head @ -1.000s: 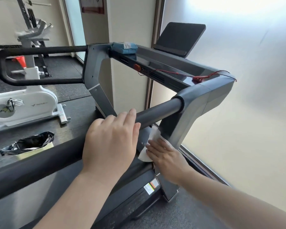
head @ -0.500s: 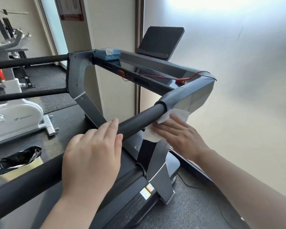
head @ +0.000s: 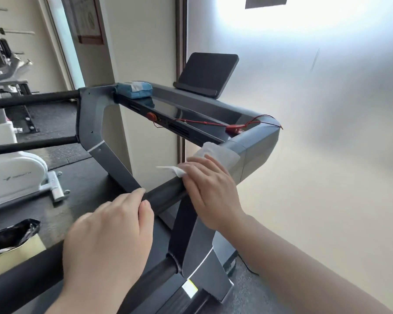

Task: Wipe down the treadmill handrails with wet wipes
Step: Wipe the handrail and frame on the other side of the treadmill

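Fingers [head: 191,171] flat, pressing wet wipe [head: 218,155] onto near handrail [head: 166,196] by console corner; mid-wipe. Next: drag toward left hand [head: 107,241], draped on rail.

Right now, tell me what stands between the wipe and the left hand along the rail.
Nothing visible. The right hand presses the wipe on the rail; bare rail runs down to the left hand resting on it.

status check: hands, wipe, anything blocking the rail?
Left hand resting on right handrail. Right hand pressing wet wipe onto rail's front end. Red safety cord on console above, clear of the wipe.
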{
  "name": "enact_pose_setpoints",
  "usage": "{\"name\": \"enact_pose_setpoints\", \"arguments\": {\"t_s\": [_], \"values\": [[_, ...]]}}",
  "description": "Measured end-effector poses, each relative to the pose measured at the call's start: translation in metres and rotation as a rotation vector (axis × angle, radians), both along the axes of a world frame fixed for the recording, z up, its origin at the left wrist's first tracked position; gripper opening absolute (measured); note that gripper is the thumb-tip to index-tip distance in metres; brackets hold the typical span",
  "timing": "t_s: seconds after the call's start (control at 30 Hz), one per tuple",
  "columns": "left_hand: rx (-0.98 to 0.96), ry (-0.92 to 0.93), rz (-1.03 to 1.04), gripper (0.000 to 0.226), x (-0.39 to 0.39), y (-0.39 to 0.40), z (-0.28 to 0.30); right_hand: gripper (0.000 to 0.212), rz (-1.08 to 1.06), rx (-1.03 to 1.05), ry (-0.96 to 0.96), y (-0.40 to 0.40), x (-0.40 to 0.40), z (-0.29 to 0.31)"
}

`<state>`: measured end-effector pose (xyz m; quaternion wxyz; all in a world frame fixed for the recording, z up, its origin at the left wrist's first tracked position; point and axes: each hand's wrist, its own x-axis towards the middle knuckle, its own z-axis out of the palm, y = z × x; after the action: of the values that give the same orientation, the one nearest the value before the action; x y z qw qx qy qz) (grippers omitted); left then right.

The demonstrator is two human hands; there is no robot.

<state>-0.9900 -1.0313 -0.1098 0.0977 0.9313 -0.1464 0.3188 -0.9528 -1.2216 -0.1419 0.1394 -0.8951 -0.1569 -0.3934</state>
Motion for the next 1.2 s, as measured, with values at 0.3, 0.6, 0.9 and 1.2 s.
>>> {"name": "enact_pose_setpoints", "arguments": {"t_s": [0.3, 0.6, 0.9, 1.2], "values": [[0.048, 0.151, 0.051, 0.046, 0.022, -0.048, 0.001, 0.037, -0.289, 0.493, 0.002, -0.086, 0.051, 0.025], [0.032, 0.161, 0.039, 0.048, 0.035, -0.106, 0.010, 0.040, -0.163, 0.376, 0.040, -0.172, 0.056, 0.031], [0.016, 0.060, 0.163, 0.048, 0.039, -0.119, -0.001, 0.034, 0.043, 0.073, -0.007, -0.129, 0.055, 0.027], [0.025, -0.016, 0.224, 0.036, 0.043, -0.120, -0.004, 0.031, 0.148, 0.137, -0.087, -0.049, 0.026, 0.008]]}}
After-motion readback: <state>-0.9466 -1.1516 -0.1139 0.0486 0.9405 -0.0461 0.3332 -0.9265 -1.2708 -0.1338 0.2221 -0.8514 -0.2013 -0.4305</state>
